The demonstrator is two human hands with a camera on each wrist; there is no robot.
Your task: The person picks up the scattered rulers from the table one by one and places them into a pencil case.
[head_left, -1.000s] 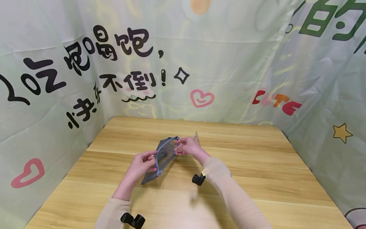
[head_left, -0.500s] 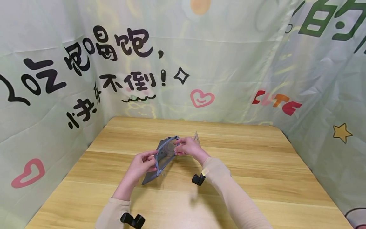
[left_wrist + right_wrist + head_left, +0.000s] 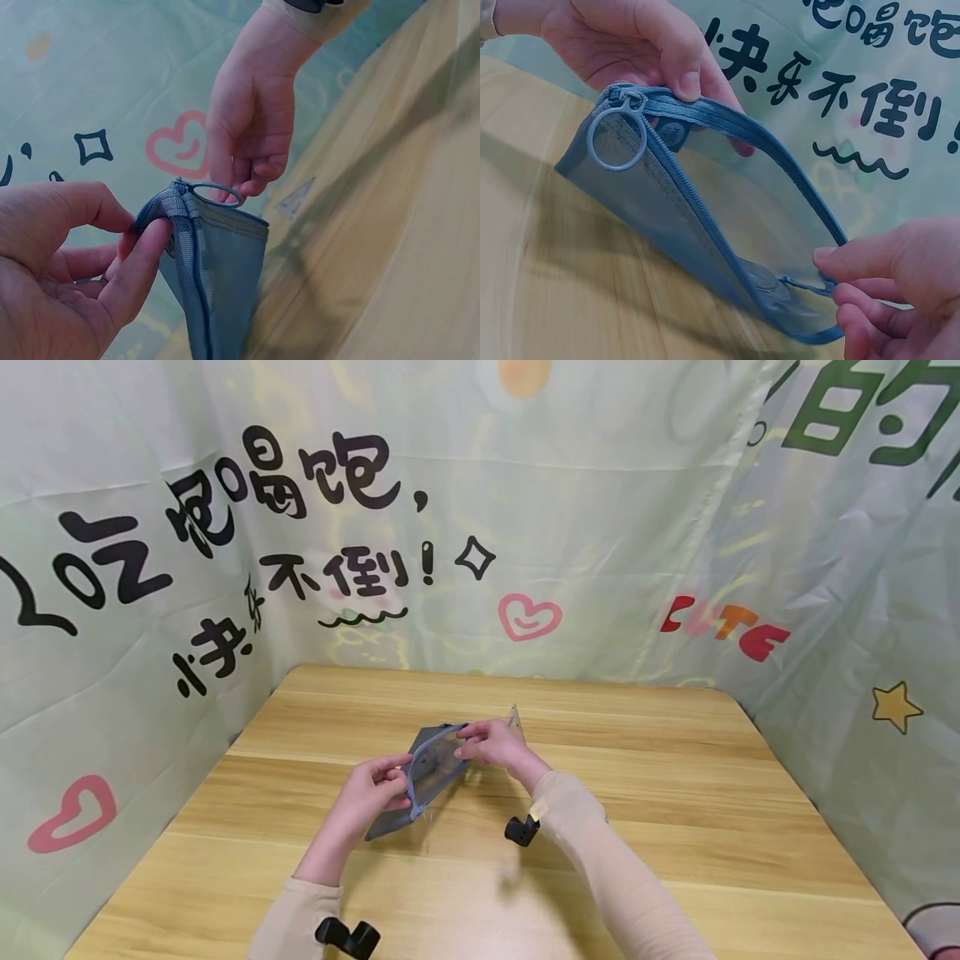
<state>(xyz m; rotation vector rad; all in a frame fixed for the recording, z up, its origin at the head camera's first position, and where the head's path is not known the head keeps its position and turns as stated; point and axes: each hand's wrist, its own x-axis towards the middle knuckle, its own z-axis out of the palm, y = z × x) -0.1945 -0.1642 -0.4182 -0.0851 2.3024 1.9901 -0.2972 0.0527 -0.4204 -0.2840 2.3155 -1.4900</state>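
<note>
A blue zip pouch (image 3: 433, 777) with see-through mesh sides is held up over the table, its zipper undone and its mouth gaping. My left hand (image 3: 375, 789) pinches the pouch at the near zipper end, thumb against forefinger. A ring-shaped zipper pull (image 3: 617, 139) hangs beside that hand in the right wrist view. At the far end of the mouth, the thumb and fingers of my right hand (image 3: 491, 745) pinch the blue edge. Through the opening, a clear crumpled-looking piece (image 3: 772, 289) shows low inside the pouch.
Beyond my right hand a clear triangular set square (image 3: 515, 719) lies on the wooden table (image 3: 675, 793). Printed cloth curtains (image 3: 600, 543) stand behind the table and along both sides. A black camera mount (image 3: 521, 831) sits at the right wrist.
The pouch has shifted slightly, with its lower corner a little further left and the far end of its mouth a bit lower. Both hands stay almost in place.
</note>
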